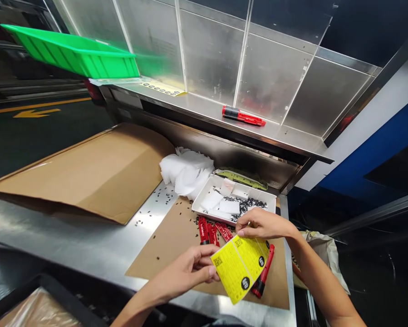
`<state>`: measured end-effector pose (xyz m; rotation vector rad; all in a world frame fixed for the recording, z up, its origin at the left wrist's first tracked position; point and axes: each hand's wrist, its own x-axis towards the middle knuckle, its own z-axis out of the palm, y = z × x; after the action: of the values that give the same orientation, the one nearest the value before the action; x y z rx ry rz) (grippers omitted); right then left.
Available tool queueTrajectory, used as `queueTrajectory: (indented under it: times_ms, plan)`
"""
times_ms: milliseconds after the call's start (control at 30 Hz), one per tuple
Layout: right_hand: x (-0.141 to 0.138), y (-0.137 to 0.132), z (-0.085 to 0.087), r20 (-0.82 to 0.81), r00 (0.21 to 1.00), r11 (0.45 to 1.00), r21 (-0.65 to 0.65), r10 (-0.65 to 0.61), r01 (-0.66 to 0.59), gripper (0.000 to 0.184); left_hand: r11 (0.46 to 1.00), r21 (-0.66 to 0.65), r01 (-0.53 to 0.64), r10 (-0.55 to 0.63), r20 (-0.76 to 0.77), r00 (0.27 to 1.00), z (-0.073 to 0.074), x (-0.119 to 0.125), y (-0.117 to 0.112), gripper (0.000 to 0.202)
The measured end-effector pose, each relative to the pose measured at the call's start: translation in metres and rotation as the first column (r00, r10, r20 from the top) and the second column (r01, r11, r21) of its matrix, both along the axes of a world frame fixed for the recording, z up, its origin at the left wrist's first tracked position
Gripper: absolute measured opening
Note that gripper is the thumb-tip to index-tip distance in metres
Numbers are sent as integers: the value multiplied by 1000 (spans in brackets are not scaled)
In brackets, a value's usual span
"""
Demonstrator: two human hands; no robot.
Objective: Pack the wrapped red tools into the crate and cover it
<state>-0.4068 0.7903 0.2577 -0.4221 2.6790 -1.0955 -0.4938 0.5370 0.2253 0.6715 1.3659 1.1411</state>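
A yellow sticker sheet [239,268] with black printing, QR codes and round black marks is held tilted above the bench. My right hand [267,223] pinches its upper edge between thumb and fingers. At the sheet's left edge, my left hand [197,267] grips it, thumb in front and fingers partly hidden behind. Under and right of the sheet lies a red and black cylindrical tool part [267,272], partly covered. Several red housings [204,229] rest on the brown cardboard mat [166,247] just beyond my hands.
A white tray [199,204] holds small black pieces and white pads. White foam sheets [188,170] are piled beside a large cardboard piece [88,168]. On the shelf sit a red and black part [243,116], a yellow label strip [161,87] and a green bin [84,56].
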Motion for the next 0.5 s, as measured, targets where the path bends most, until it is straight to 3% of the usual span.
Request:
queueTrajectory:
  times_ms: [167,233,300,333,400,433,500]
  plan:
    - [-1,-1,5,-24,1000,1000,19,-6,6,25,995,53,-88,91,-62,994,-15,2,6,53]
    - [1,-1,1,0,999,997,-58,-49,49,25,969,61,-238,243,-85,966,-18,-4,11,59]
    - [4,-4,-8,110,992,969,-234,-55,80,28,905,88,-416,423,-95,901,-13,-13,17,66]
    - [5,-7,-14,187,982,931,-351,-35,100,32,866,113,-487,497,-78,864,-8,-17,21,72]
    - [6,-16,-29,324,946,801,-565,-6,199,45,793,152,-590,594,18,804,2,-24,28,84]
    - [5,-21,-36,367,930,718,-638,-34,278,51,775,150,-614,607,94,789,5,-27,30,88]
    - [4,-30,-48,415,891,532,-721,-181,444,57,790,123,-600,559,257,788,3,-29,30,91]
